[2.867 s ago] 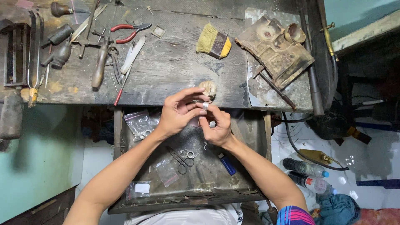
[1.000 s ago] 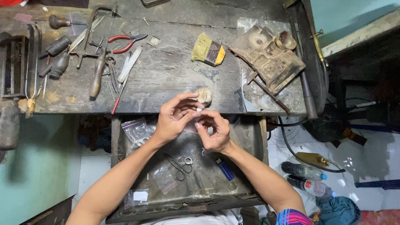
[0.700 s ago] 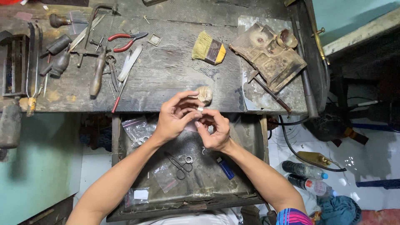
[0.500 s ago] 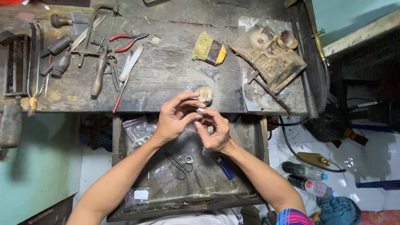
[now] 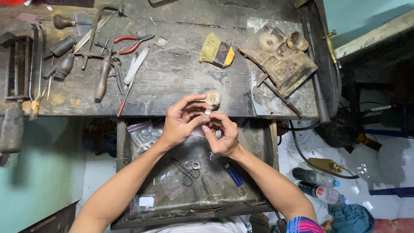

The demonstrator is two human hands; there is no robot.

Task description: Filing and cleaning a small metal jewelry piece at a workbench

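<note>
My left hand (image 5: 181, 121) and my right hand (image 5: 222, 134) meet just in front of the workbench edge, fingertips pinched together on a small pale metal piece (image 5: 207, 113). It is too small to make out its shape. Right behind the fingers a worn wooden peg (image 5: 213, 98) sticks out from the bench edge. Below the hands hangs an open drawer tray (image 5: 254, 190) holding small scissors (image 5: 184, 171), a metal ring (image 5: 196, 165), a blue lighter (image 5: 234, 174) and clear plastic bags (image 5: 171, 184).
The dark wooden workbench (image 5: 172, 82) carries red-handled pliers (image 5: 129, 43), a yellow brush (image 5: 217, 51), files and hand tools (image 5: 103, 73) at the left and a rusty metal block (image 5: 280, 58) at the right. Plastic bottles (image 5: 317, 183) lie on the floor at the right.
Both hands have stayed together at the bench edge, shifting only slightly toward the peg while the fingers work the small piece. The view has drifted a little.
</note>
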